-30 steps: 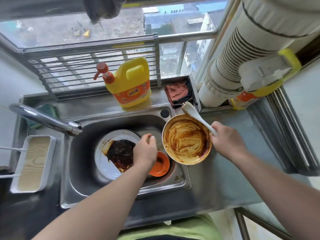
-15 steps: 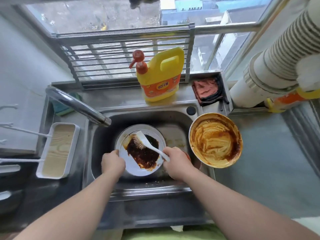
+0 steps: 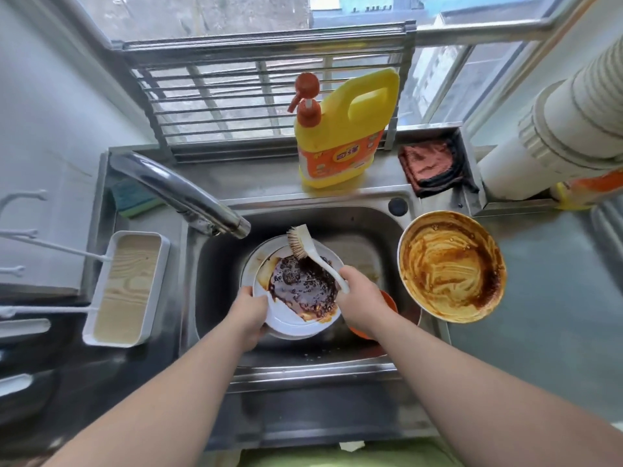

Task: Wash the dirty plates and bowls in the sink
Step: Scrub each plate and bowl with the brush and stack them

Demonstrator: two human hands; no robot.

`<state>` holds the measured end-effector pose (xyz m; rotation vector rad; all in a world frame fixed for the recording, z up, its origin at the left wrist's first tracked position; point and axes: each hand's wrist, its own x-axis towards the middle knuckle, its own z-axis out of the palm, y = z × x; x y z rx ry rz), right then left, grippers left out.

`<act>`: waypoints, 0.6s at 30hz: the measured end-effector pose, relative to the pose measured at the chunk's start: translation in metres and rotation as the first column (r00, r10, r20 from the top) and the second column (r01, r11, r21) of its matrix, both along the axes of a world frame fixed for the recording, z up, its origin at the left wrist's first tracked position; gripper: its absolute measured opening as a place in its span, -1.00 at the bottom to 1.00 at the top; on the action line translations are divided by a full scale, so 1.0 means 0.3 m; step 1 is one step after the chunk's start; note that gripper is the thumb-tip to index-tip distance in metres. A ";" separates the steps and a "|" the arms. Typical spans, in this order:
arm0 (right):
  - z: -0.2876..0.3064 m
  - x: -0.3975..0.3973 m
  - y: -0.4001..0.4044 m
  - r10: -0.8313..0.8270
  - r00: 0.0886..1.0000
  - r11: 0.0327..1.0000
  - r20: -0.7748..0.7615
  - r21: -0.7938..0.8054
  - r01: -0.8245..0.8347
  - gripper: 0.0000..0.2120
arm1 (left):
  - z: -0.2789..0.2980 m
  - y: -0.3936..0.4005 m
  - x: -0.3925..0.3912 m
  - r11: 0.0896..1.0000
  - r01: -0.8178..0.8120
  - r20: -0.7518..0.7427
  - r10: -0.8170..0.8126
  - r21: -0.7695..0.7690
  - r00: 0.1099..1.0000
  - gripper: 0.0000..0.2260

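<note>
Over the sink [image 3: 215, 264], left hand [image 3: 247, 313] is gripping the rim of a sauce-smeared white plate [image 3: 290, 320], right hand [image 3: 362, 299] is clasping a brush [image 3: 312, 252] with bristles at the plate's far edge, dirty bowl [image 3: 451, 266] sitting on the counter beside.

Only print in view: orange label on the yellow detergent bottle [image 3: 340, 136] at the counter's back edge, blue logo characters too blurred to read.
</note>
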<state>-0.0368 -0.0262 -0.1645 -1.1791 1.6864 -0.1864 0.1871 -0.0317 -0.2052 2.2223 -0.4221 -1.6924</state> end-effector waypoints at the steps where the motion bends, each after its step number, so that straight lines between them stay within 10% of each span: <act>1: 0.029 -0.002 0.000 -0.008 1.000 1.000 0.001 -0.021 0.008 -0.77 | 0.021 0.007 0.001 0.999 -0.032 -0.065 0.031 -0.008 0.997 -0.81; 18: 0.371 0.165 0.109 0.567 0.742 0.792 -0.358 -0.011 -0.611 -0.71 | 0.209 0.078 -0.045 0.792 -0.610 -0.413 0.546 -0.029 0.729 -0.59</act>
